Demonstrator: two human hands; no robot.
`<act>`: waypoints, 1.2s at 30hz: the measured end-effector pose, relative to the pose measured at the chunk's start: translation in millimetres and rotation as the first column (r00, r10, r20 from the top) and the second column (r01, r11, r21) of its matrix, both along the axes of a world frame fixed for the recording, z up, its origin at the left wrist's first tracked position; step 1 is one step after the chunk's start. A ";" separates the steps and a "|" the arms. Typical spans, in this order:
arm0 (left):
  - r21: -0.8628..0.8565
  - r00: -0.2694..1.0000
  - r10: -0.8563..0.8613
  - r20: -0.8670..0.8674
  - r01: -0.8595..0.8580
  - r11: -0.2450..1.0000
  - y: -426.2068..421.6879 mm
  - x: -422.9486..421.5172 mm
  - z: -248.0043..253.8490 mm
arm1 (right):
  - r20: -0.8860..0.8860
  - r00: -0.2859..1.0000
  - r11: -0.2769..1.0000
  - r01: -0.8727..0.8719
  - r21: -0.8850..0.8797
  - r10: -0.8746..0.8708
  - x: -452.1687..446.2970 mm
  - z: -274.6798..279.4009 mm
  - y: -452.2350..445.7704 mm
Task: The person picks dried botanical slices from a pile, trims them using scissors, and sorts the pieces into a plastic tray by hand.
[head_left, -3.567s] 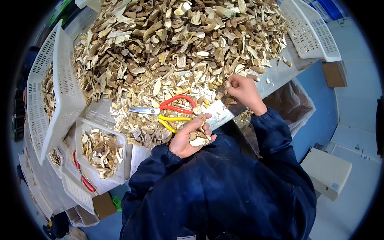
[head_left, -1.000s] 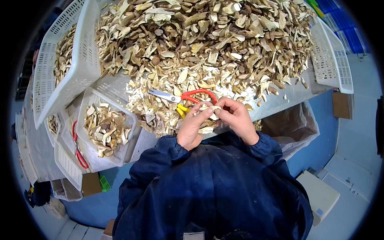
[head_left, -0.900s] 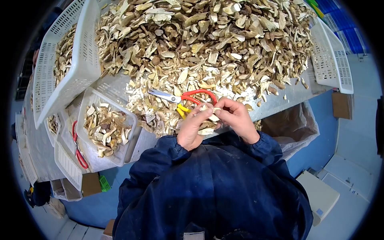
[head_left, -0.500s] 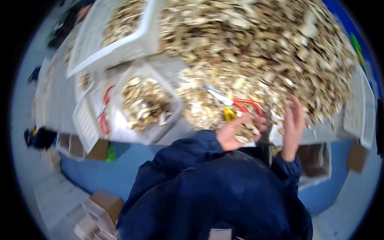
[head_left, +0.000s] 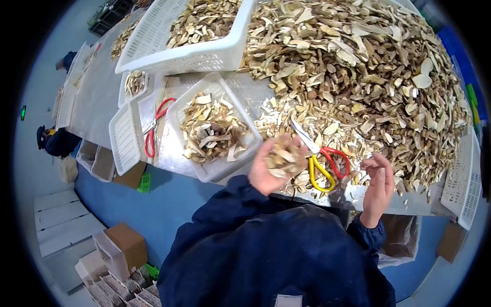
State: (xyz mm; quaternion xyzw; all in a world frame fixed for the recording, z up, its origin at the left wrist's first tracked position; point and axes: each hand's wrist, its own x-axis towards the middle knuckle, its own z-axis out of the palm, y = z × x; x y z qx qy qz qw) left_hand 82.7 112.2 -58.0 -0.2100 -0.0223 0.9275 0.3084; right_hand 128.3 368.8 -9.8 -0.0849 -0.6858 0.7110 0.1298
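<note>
My left hand [head_left: 263,174], palm up, cups a handful of dried mushroom slices [head_left: 282,157] just right of a clear tub [head_left: 207,176] of slices. My right hand [head_left: 377,189] is raised at the table's front edge, its fingers apart and curled, with nothing visible in them. Between my hands lie scissors with one red and one yellow handle [head_left: 322,187], on pale fragments. Behind them spreads a large heap of brown and cream slices [head_left: 358,77].
A white perforated basket [head_left: 199,60] holding slices stands at the back left. Red-handled scissors [head_left: 149,125] lie beside a white slotted tray [head_left: 124,140]. Another white basket [head_left: 460,179] is at the right. A lined bin [head_left: 399,240] stands below the front edge. A person [head_left: 59,142] is at far left.
The view has swung left. My hands, together earlier, have parted; my left hand has moved left to beside the clear tub with its slices, and my right hand has come away from them.
</note>
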 end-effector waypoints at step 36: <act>-0.534 0.637 -0.223 -0.738 -0.349 0.770 -73.4 -34.4 29.8 | 0.154 0.888 0.901 0.427 0.077 -0.434 65.5 -6.6 99.6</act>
